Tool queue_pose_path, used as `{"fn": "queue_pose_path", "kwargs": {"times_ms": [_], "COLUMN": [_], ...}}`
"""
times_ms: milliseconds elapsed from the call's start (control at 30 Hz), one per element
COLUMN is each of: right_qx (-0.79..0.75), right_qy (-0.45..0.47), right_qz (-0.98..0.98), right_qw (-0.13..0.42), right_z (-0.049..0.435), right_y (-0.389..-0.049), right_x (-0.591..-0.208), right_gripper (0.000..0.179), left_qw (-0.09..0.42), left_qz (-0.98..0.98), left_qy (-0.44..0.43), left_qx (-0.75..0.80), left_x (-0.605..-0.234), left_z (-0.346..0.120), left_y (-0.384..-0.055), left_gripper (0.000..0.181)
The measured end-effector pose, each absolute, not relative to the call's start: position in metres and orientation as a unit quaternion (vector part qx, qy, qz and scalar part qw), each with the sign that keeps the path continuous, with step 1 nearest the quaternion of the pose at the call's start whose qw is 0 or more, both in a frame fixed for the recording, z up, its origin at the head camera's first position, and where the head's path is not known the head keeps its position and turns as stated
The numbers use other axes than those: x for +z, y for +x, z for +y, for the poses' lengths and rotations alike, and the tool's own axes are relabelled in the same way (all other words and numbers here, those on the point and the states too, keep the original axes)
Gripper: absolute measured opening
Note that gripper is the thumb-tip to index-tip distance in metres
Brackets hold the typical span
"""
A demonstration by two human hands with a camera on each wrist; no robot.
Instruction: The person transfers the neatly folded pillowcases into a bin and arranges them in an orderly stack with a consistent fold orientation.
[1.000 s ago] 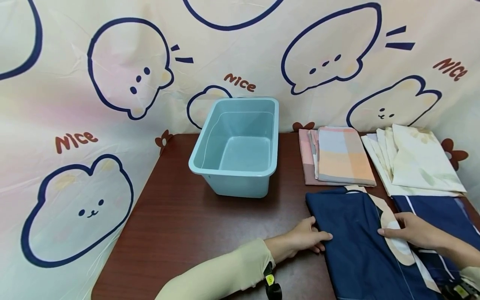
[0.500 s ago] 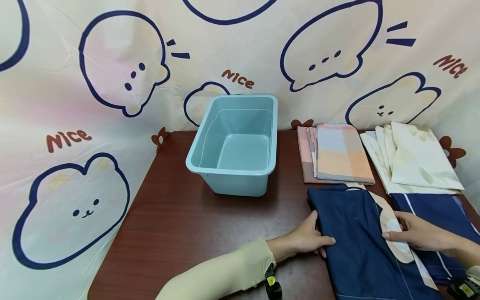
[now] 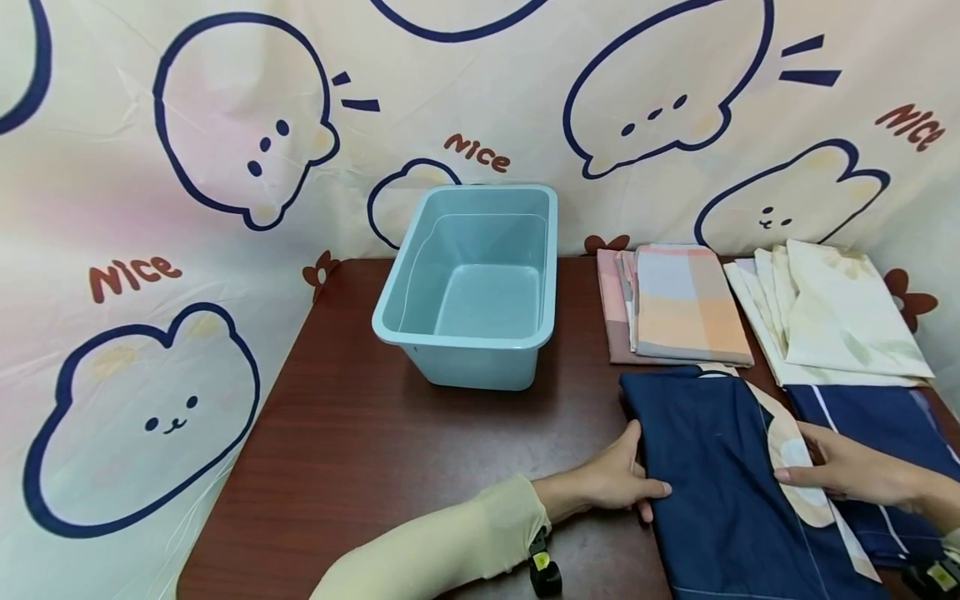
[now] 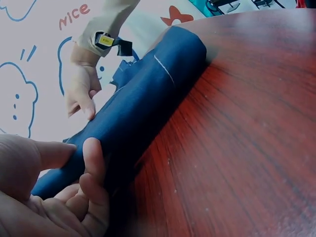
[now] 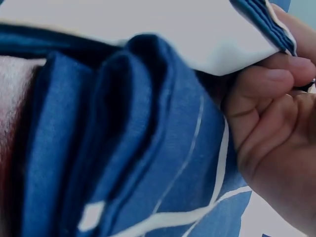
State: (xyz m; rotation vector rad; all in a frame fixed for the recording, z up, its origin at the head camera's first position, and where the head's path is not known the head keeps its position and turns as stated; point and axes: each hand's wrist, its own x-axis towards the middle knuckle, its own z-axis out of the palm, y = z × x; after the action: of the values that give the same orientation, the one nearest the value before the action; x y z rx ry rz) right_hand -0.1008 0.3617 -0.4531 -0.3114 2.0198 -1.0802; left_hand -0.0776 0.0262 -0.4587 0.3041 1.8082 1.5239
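A folded navy cloth (image 3: 720,475) with a cream and pale-blue patterned strip lies at the table's front right, its far left corner slightly raised. My left hand (image 3: 611,475) pinches its left edge, thumb on top and fingers beneath. In the left wrist view that edge forms a thick navy fold (image 4: 143,94), with the left hand (image 4: 64,182) at its near end. On the opposite side, my right hand (image 3: 851,467) grips the patterned edge. The right wrist view has the right hand (image 5: 276,118) curled at the layered edge, its white underside showing above another folded blue cloth (image 5: 182,148).
An empty light-blue plastic tub (image 3: 480,367) stands at the back middle. Folded checked cloths (image 3: 690,308) and cream cloths (image 3: 855,317) lie at the back right. Beneath my right hand is a navy cloth with white stripes (image 3: 877,417). A printed curtain (image 3: 450,83) hangs behind the brown table (image 3: 337,467).
Both hands have shifted slightly to the right with the navy cloth held between them. The left hand has taken a fuller hold under its edge, which is a little raised.
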Motion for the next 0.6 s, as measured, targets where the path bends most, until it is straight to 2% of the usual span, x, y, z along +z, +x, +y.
{"fn": "queue_pose_path", "kwargs": {"times_ms": [67,200,300,600], "right_qx": [-0.422,-0.418,-0.424,-0.413], "right_qy": [-0.115,-0.11,-0.107,-0.097], "right_qz": [0.805,0.808,0.805,0.828], "right_qw": [0.401,0.399,0.4,0.368], "right_z": [0.362,0.363,0.364,0.36], "right_y": [-0.099,-0.096,-0.096,-0.097], "right_x": [-0.45,-0.445,-0.441,-0.43], "right_gripper": [0.076,0.076,0.068,0.044], "left_qw": [0.366,0.358,0.351,0.332], "left_qz": [0.703,0.7,0.696,0.687], "left_qy": [0.122,0.132,0.145,0.155], "left_qx": [0.598,0.604,0.609,0.627], "left_x": [-0.457,-0.452,-0.448,-0.439], "left_z": [0.027,0.027,0.027,0.024], "left_y": [-0.077,-0.075,-0.076,-0.079], "left_gripper": [0.069,0.063,0.058,0.059]}}
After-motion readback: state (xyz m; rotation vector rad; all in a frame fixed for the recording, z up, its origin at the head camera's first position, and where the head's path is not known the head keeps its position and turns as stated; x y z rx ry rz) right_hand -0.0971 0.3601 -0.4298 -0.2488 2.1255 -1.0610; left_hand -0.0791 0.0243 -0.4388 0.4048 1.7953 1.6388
